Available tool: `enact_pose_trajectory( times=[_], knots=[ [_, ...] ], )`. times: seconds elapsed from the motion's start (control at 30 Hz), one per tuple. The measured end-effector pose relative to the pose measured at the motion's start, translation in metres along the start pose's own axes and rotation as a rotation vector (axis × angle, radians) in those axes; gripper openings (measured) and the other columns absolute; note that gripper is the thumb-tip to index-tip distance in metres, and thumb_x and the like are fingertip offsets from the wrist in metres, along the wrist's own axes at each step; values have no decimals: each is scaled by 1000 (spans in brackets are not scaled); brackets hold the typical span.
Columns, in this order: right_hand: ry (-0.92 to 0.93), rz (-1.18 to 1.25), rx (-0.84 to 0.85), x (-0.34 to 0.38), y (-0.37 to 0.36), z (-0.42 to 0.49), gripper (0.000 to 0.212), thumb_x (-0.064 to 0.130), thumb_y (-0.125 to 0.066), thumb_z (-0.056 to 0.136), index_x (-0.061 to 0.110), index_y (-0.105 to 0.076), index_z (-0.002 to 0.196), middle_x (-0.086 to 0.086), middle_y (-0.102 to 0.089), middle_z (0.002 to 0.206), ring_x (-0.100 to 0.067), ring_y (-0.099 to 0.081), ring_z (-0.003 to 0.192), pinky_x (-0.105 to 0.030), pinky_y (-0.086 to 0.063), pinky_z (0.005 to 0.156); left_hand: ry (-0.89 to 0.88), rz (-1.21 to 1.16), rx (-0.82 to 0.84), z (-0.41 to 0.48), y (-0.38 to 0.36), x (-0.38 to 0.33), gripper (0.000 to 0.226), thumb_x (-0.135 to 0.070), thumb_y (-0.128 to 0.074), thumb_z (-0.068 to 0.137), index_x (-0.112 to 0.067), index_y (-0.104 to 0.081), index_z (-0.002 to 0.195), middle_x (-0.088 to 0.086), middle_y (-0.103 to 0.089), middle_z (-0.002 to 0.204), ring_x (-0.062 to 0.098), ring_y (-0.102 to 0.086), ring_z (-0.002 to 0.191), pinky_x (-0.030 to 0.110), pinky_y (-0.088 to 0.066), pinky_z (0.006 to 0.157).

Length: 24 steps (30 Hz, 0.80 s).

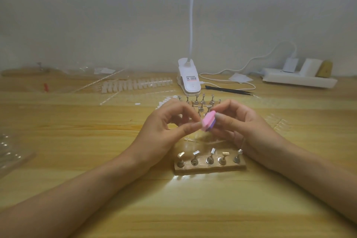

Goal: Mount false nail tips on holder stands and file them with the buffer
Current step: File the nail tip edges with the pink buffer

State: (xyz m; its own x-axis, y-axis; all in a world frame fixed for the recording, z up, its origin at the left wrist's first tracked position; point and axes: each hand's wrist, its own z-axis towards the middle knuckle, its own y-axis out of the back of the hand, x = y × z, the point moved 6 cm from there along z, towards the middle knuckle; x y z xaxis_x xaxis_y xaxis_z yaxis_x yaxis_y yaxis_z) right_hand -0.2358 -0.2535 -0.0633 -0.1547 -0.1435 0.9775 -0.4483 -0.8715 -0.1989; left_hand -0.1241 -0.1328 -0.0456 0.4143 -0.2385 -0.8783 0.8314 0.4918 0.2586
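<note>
Centre of frame: the right hand (237,123) grips the pink and purple buffer (208,122), fingers curled, thumb on its purple side. The left hand (166,127) has thumb and forefinger drawn together against the pink face; whether they pinch anything cannot be told. Lower centre: a wooden base (210,168) on the table (77,141) carries five metal stands (209,157). Upper left: a row of nail tips (135,84). Upper centre: a clip lamp (189,77).
</note>
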Motion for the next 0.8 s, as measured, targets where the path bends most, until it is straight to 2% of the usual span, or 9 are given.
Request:
enact_pose_trajectory(
  times=[0.13, 0.23, 0.33, 0.4, 0.47, 0.57, 0.7, 0.8],
  knots=[
    [-6, -47, 93, 0, -7, -2, 14, 12, -68, 82, 8, -64, 94, -13, -72, 98, -26, -74, 87, -30, -61, 71, 30, -6, -16, 1, 2, 2, 6, -26, -72, 80, -22, -68, 78, 10, -64, 92, 13, -56, 77, 17, -44, 75],
    [19, 2, 4, 1, 0, -1, 16, 10, -65, 82, 6, -62, 97, -12, -71, 94, -22, -74, 83, -25, -60, 70, 13, -10, -4, 0, 1, 0, 6, -26, -72, 79, -20, -69, 79, 7, -63, 91, 9, -55, 76, 15, -43, 75],
    [-1, -61, 99, 0, -6, -3, 14, 11, -66, 84, 7, -64, 98, -12, -71, 98, -24, -74, 87, -31, -62, 75, 44, -26, -26, 0, 3, 3, 5, -27, -72, 80, -24, -69, 78, 11, -64, 93, 10, -54, 75, 16, -42, 74],
    [8, -49, 66, 0, -5, -2, 15, 11, -67, 83, 7, -64, 97, -13, -71, 101, -27, -74, 87, -33, -62, 75, 52, -23, -20, 0, 2, 3, 6, -27, -73, 79, -22, -69, 78, 10, -63, 93, 9, -55, 75, 15, -43, 74],
    [17, -1, 8, 2, 0, -1, 17, 9, -65, 82, 3, -61, 98, -15, -70, 98, -25, -74, 84, -29, -61, 72, 43, -11, -27, 0, 2, 2, 8, -28, -73, 78, -21, -70, 78, 9, -62, 92, 6, -53, 74, 12, -42, 74],
    [-11, -58, 114, 0, -7, -3, 17, 10, -66, 84, 4, -60, 99, -12, -71, 98, -24, -74, 88, -31, -62, 76, 39, -18, -37, 0, 4, 1, 7, -28, -72, 79, -21, -69, 79, 12, -63, 93, 8, -53, 73, 15, -42, 72],
    [12, 26, 8, 1, 0, -1, 17, 7, -63, 83, 1, -58, 99, -17, -70, 98, -26, -74, 87, -28, -61, 73, 57, -17, -41, 0, 4, 2, 7, -33, -73, 77, -27, -69, 77, 5, -64, 91, 5, -53, 72, 11, -41, 69],
    [0, -37, 103, 0, -7, -2, 18, 9, -65, 84, 3, -59, 100, -14, -71, 99, -26, -74, 89, -32, -62, 76, 50, -25, -50, 1, 5, 2, 5, -29, -73, 78, -29, -70, 75, 11, -65, 93, 8, -54, 74, 13, -42, 70]
  ],
)
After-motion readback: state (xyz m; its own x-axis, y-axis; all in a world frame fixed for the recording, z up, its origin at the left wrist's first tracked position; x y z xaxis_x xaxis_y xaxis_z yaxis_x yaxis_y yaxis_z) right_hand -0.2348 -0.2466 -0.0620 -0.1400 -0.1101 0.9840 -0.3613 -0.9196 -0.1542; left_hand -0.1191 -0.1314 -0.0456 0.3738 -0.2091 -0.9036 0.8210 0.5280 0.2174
